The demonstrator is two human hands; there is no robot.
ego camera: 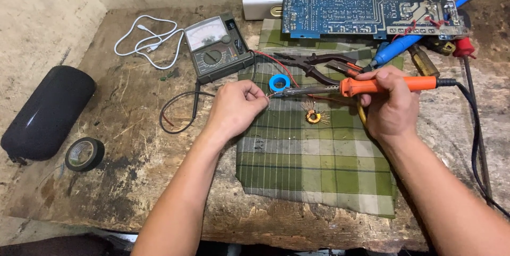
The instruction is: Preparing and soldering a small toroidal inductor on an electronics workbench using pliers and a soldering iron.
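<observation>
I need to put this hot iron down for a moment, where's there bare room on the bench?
Bare wood lies between the tape roll and the green checked cloth, below the black wire loop. The cloth's near half, below the copper coil, is free too. It is crowded up by the pliers, circuit board and multimeter.

grey multimeter [218, 49], pale dial face, upper left

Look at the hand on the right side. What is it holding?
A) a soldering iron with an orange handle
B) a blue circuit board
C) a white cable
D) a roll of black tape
A: the right hand grips the orange-handled soldering iron, its metal tip reaching toward the left hand above the green checked cloth; the black tape roll, white cable and blue circuit board lie untouched.
</observation>
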